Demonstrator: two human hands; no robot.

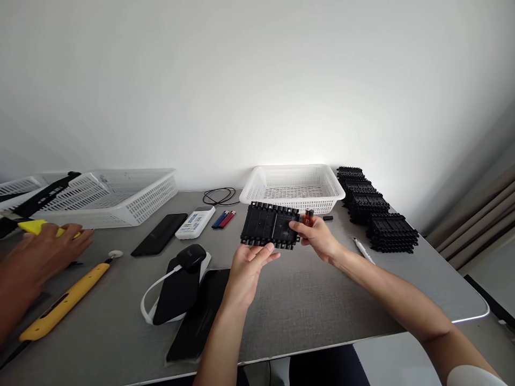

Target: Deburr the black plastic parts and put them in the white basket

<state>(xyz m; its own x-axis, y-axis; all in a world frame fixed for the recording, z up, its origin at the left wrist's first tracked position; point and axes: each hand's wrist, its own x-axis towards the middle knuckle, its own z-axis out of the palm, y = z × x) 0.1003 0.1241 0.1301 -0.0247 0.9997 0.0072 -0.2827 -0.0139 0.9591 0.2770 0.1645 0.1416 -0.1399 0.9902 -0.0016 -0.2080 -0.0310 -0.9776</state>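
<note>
A black plastic panel (263,225), with rows of small knobs along its edges, is held tilted above the table. My left hand (249,271) is closed on its lower edge, the thumb lying near the front. At the panel's right side, my right hand (316,236) is closed, with its thumb against the panel's face. An orange lighter (309,217) with a dark end sticks up from the right fingers; its lower part is hidden. Beyond the panel stands a white plastic basket (292,174). Similar black panels (392,233) are stacked to the right.
At the left, another person's hand (48,252) is on a yellow object beside a yellow-handled tool (66,303). Phones, a white box (196,222), blue and red lighters (223,219) and a cable (219,197) lie mid-table. A white pen (363,250) rests right; another basket (151,198) stands left.
</note>
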